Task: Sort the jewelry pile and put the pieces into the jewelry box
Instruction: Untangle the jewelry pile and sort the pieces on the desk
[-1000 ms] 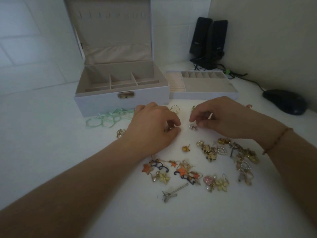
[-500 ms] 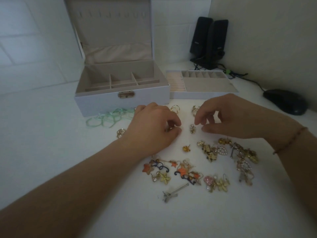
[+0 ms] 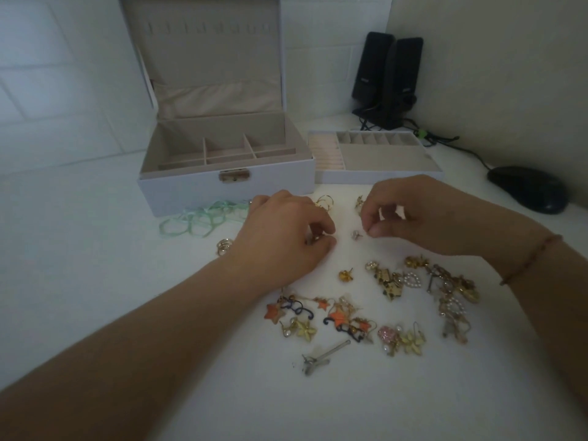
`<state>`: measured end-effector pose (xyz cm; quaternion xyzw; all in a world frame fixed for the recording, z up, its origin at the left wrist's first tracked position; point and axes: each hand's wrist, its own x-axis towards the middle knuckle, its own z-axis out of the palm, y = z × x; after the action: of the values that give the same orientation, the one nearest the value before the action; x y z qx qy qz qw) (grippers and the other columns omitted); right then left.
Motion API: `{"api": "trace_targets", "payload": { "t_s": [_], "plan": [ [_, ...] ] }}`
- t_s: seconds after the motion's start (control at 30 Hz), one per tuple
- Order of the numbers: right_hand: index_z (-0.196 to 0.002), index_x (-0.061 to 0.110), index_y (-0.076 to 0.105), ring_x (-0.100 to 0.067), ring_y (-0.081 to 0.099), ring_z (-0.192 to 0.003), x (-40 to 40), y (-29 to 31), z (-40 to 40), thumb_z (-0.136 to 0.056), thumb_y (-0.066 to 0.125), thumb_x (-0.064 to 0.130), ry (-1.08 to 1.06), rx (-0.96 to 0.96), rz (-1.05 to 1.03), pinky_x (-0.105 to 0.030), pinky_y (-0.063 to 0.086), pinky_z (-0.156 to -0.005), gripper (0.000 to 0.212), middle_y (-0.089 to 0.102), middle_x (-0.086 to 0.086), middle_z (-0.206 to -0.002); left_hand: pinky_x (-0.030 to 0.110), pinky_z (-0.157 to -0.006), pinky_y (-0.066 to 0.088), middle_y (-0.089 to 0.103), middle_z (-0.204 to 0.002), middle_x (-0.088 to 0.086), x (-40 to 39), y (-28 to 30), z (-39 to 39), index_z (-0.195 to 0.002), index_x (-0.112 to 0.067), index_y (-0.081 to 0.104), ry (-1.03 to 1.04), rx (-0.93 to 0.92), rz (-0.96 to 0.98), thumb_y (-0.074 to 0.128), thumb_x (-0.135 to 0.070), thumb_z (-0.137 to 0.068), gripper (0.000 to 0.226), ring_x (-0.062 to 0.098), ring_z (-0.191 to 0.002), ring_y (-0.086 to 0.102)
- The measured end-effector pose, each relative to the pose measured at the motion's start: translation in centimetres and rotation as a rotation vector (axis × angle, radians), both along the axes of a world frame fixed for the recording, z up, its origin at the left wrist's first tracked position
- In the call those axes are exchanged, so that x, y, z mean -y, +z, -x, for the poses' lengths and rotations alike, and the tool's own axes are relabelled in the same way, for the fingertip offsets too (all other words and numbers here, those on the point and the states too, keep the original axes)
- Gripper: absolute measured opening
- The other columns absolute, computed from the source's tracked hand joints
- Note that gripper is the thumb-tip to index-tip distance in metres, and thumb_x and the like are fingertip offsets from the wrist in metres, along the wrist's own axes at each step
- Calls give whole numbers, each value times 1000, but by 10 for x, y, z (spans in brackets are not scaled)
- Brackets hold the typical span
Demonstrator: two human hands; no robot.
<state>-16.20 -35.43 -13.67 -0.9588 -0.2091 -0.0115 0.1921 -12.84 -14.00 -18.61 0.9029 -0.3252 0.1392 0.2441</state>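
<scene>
While pairs are being matched, a small gold piece (image 3: 316, 238) is pinched by the left hand (image 3: 283, 237). Beside a small silver stud earring (image 3: 355, 234), the right hand (image 3: 410, 218) is curled; whether anything is held cannot be told. The open white jewelry box (image 3: 222, 189) is kept far, ready.

Hidden, cut off or unclear items we are logging:
- Left hand (image 3: 283, 237): its curled fingers are covering a small gold piece; we are not making out what it is.
- Right hand (image 3: 410, 214): whether its fingertips are touching the small stud (image 3: 356, 234) we cannot tell.
- Jewelry box (image 3: 222, 173): the picture's top edge is cutting off its lid.
- Jewelry pile (image 3: 381, 300): the right-hand pieces are tangling together, too small to separate.
- Gold ring (image 3: 223, 245): the left wrist is partly hiding it.
</scene>
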Motion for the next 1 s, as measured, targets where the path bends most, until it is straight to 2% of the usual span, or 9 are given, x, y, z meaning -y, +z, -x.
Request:
{"api": "trace_targets", "payload": {
  "t_s": [0.1, 0.27, 0.43, 0.57, 0.7, 0.8, 1.0],
  "plan": [
    [-78, 32, 64, -1, 60, -73, 4, 3, 0, -84, 69, 17, -77, 0, -71, -9, 43, -63, 16, 66, 14, -78, 39, -97, 36, 69, -94, -15, 0, 1, 1, -99, -35, 73, -16, -2, -11, 67, -40, -86, 15, 13, -99, 56],
    [-79, 22, 72, 4, 59, -47, 5, 3, -2, -83, 71, 19, -202, -97, -149, -4, 42, -52, 5, 66, 13, -56, 36, -95, 33, 71, -107, -18, 0, 4, 4, -104, -33, 72, -158, 50, -61, 58, -41, -84, 26, 13, -106, 58],
    [-72, 20, 72, 3, 53, -39, -2, -8, -6, -83, 71, 23, -257, -122, -175, -6, 40, -46, 11, 63, 10, -47, 43, -100, 37, 71, -113, -19, 0, 5, 3, -108, -33, 73, -242, 79, -138, 55, -31, -88, 26, 12, -111, 60],
    [-72, 21, 71, 3, 54, -42, -7, -10, -6, -81, 72, 24, -222, -114, -189, -5, 40, -46, 10, 61, 18, -47, 47, -96, 40, 70, -113, -18, 0, 3, 2, -110, -31, 73, -257, 113, -156, 55, -27, -90, 27, 14, -109, 61],
    [-74, 24, 72, 10, 57, -60, -9, -12, -6, -78, 74, 29, -176, -61, -145, -4, 41, -55, 7, 64, 16, -62, 48, -92, 42, 70, -111, -17, 0, 3, 2, -110, -30, 72, -269, 125, -162, 54, -26, -90, 28, 16, -105, 60],
    [-73, 25, 70, 13, 55, -59, -10, -12, -5, -78, 74, 28, -153, -52, -140, -3, 40, -55, 7, 61, 16, -62, 48, -91, 43, 71, -110, -16, -1, 3, 1, -110, -30, 73, -286, 122, -150, 55, -25, -90, 27, 16, -104, 60],
    [-75, 33, 69, 8, 58, -68, -6, -17, -9, -82, 71, 31, -152, -36, -111, -6, 43, -61, 7, 67, 14, -71, 45, -93, 41, 71, -109, -17, -1, 2, 0, -109, -30, 73, -293, 110, -134, 57, -26, -90, 25, 14, -104, 59]
  ]
}}
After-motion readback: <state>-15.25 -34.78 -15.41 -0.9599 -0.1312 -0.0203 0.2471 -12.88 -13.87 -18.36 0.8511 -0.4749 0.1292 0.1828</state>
